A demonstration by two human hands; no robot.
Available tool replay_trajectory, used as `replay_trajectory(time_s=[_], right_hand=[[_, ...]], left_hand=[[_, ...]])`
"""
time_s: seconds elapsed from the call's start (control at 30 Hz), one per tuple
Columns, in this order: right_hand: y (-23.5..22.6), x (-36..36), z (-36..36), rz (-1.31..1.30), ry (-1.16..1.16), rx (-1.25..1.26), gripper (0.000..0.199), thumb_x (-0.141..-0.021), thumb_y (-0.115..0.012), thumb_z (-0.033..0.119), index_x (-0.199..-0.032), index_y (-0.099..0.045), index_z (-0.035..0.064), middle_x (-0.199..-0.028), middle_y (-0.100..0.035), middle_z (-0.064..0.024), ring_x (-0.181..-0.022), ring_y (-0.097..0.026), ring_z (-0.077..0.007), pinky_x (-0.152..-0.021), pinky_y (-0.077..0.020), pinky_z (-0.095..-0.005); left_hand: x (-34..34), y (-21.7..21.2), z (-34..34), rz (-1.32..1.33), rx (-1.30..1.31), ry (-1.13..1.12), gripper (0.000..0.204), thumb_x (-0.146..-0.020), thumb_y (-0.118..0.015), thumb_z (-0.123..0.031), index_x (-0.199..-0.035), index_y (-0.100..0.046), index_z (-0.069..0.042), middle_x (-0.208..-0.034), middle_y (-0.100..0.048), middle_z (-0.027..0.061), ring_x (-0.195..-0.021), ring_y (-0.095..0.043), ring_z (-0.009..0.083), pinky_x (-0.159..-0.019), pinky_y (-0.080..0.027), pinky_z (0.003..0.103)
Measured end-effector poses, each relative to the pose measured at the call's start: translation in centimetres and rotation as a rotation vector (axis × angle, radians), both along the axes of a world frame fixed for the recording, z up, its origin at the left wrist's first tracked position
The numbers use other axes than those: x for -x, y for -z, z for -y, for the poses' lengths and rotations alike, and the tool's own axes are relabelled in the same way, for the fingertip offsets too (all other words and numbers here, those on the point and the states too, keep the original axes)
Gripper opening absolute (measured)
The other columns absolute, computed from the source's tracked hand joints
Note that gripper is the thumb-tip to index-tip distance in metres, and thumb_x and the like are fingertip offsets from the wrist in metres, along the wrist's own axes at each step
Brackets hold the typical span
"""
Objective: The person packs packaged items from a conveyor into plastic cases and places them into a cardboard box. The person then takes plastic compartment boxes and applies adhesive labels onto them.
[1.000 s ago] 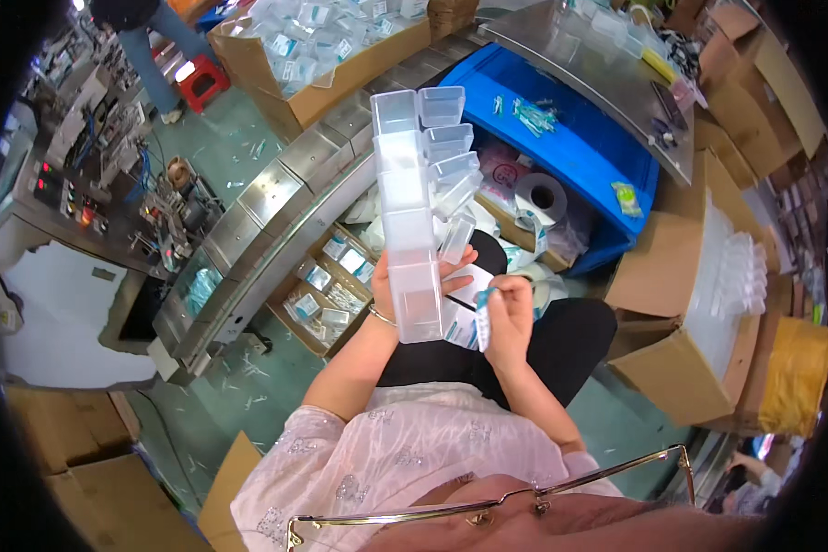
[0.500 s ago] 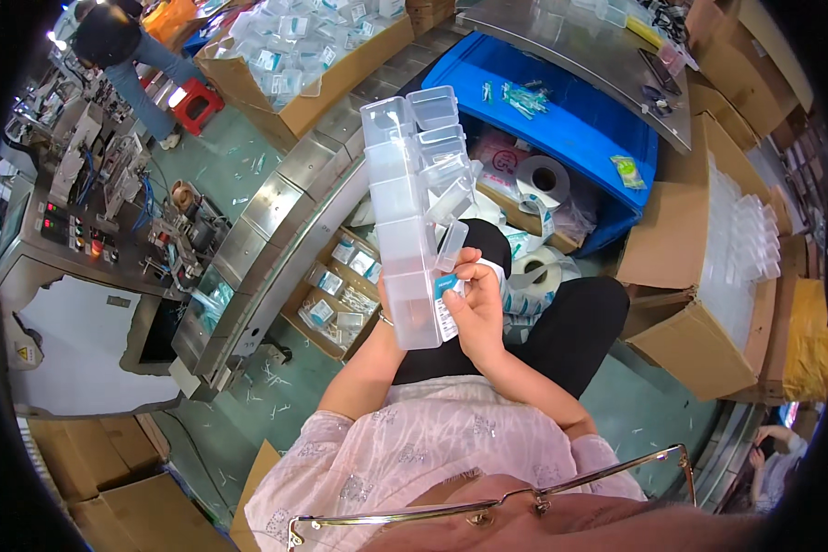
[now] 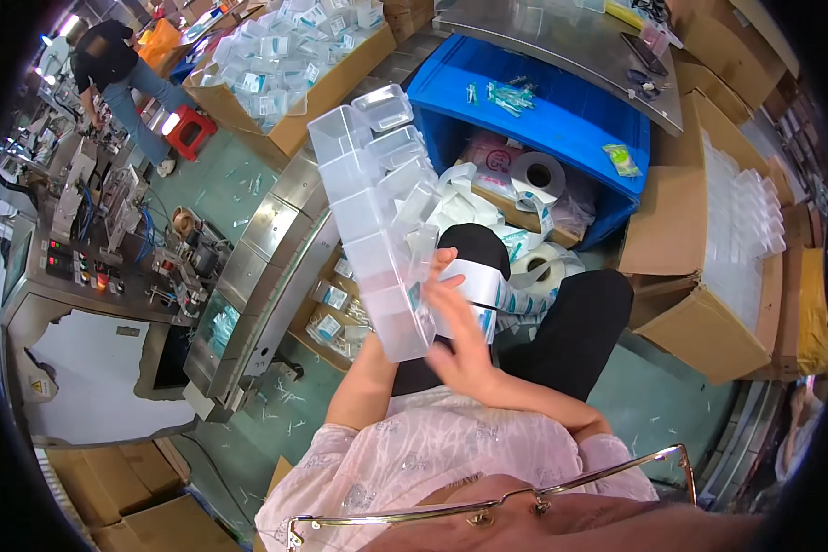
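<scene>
A long translucent plastic compartment box with several flip lids hanging ajar on its right side is tilted in front of me. My left hand grips its near end from behind; the fingers are mostly hidden, showing only as a pinkish blur through the plastic. My right hand lies along the box's near right side, fingers stretched and spread, with the fingertips at the wall. A bit of teal shows there beneath the fingers, probably the label. Beside that hand, a white label strip lies over my lap.
A label roll rests by my knees, before a blue bin on its side. Left are a metal conveyor and a carton of small boxes. Filled cartons stand far left and right.
The label that my right hand pinched is out of its fingers, which have spread against the box side. The box has tilted and shifted left.
</scene>
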State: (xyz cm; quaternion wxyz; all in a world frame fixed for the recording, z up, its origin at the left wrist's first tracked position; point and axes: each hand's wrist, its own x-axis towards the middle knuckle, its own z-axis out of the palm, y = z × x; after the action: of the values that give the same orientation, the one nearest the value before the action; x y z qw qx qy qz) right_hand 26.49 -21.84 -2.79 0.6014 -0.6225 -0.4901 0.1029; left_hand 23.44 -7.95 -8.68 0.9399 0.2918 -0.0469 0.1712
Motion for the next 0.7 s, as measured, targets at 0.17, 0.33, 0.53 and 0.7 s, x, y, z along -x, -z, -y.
replay_trajectory(time_s=[0.17,0.33,0.53,0.7], right_hand=[[3.2,-1.7,0.5,0.053,-0.208,0.173,0.086,-0.080,-0.048,0.052,-0.136,-0.014,-0.0035,-0.140,-0.016,-0.0246,-0.131,-0.015,-0.0393,-0.104,-0.0152,-0.0478],[0.9,-0.4,1.2,-0.014,-0.060,0.008,0.100,-0.064,-0.077,0.026,-0.135,-0.013,-0.0014,-0.134,-0.028,-0.0238,-0.122,-0.035,-0.0328,-0.101,-0.0261,-0.0407],[1.7,-0.3,0.7,-0.154,0.172,0.053,0.081,-0.064,-0.074,0.012,-0.128,-0.027,-0.0019,-0.117,-0.045,-0.0175,-0.108,-0.048,-0.0253,-0.090,-0.0387,-0.0340],[2.5,-1.3,0.9,-0.463,-0.015,0.072,0.069,-0.066,-0.070,0.002,-0.124,-0.033,-0.0030,-0.116,-0.049,-0.0141,-0.106,-0.050,-0.0187,-0.089,-0.0413,-0.0315]], left_hand=[[0.0,-1.6,-0.4,-0.083,0.009,-0.179,0.068,-0.080,-0.047,-0.050,-0.128,-0.035,-0.003,-0.123,-0.044,0.0228,-0.119,-0.040,0.0317,-0.094,-0.036,0.053],[-0.1,-3.3,0.6,0.041,0.008,-0.232,0.055,-0.083,-0.041,-0.044,-0.124,-0.040,-0.007,-0.119,-0.048,0.0166,-0.113,-0.046,0.0305,-0.093,-0.038,0.052],[1.7,-1.0,-1.4,-0.212,-0.230,-0.364,0.054,-0.081,-0.053,-0.034,-0.123,-0.040,-0.001,-0.118,-0.050,0.0128,-0.106,-0.051,0.0277,-0.091,-0.042,0.043],[2.3,-3.4,-3.0,-0.343,0.086,-0.699,0.048,-0.087,-0.052,-0.029,-0.124,-0.038,-0.003,-0.118,-0.050,0.0113,-0.109,-0.048,0.0279,-0.093,-0.039,0.043]])
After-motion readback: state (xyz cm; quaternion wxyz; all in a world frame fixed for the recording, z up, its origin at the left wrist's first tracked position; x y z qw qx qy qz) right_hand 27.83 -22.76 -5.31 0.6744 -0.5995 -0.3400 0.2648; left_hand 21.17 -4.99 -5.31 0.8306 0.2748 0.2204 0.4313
